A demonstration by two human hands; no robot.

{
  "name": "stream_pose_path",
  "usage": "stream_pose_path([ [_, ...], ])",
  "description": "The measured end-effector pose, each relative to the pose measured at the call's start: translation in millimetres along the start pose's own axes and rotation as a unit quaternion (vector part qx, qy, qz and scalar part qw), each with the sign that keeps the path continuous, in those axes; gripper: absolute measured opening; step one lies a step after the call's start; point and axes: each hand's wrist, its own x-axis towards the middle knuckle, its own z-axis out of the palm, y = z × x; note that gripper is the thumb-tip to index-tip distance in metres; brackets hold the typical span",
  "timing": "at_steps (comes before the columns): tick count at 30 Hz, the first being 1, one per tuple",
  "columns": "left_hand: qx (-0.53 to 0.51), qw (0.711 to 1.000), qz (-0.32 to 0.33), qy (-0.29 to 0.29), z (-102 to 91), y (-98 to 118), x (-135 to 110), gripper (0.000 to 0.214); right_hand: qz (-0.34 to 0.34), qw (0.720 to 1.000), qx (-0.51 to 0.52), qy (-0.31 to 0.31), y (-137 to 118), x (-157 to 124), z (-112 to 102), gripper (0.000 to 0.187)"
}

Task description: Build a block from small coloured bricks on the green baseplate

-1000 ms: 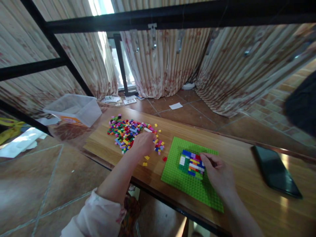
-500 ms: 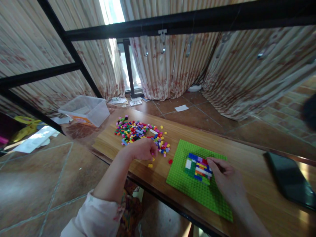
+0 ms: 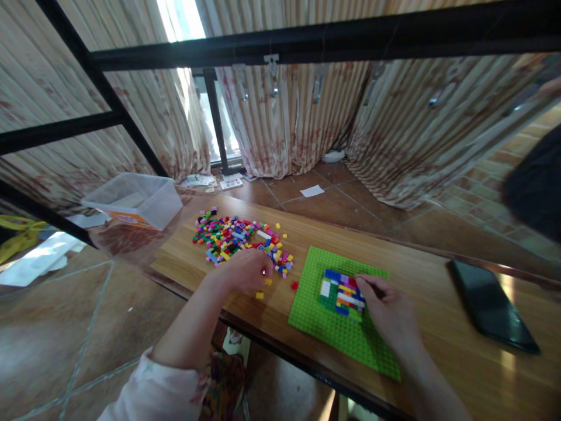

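My left hand (image 3: 249, 270) is closed, fingers curled downward at the near edge of a pile of small coloured toy bricks (image 3: 234, 231). A tiny pale spot shows at its fingertips, too small to name. My right hand (image 3: 388, 307) pinches at the upper right corner of a flat build of bricks (image 3: 344, 293) in blue, white, green, red and yellow. Whatever is between those fingertips is hidden. The build sits on a green studded baseplate (image 3: 307, 304). Loose yellow bricks (image 3: 260, 296) and a red brick (image 3: 294, 285) lie between the left hand and the baseplate.
A black phone (image 3: 491, 305) lies on the wooden table (image 3: 421, 263) at the right. A clear plastic bin (image 3: 135, 199) stands beyond the table's left end. Black metal bars (image 3: 307, 47) cross in front of curtains. A dark rounded shape (image 3: 537, 181) shows at the right edge.
The view has swung slightly right, so the table and its things sit further left. The dark shape at the right edge shows more. Both hands keep nearly the same places over the table.
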Motion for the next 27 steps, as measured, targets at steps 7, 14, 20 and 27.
stream_pose_path([
  [7,-0.086,0.991,0.074,0.076,6.5,22,13,0.011,0.004,1.0,-0.007,0.0,-4,1,0,0.037],
  [14,-0.2,0.973,0.055,0.097,30.6,68,35,0.006,-0.003,1.0,-0.005,-0.004,-2,0,1,0.037],
  [20,-0.189,0.973,0.021,0.129,44.6,94,44,0.011,-0.005,1.0,0.016,-0.006,0,0,2,0.037],
  [27,-0.095,0.985,-0.007,0.142,52.2,103,47,0.016,-0.003,1.0,0.016,-0.005,-2,-1,2,0.036],
])
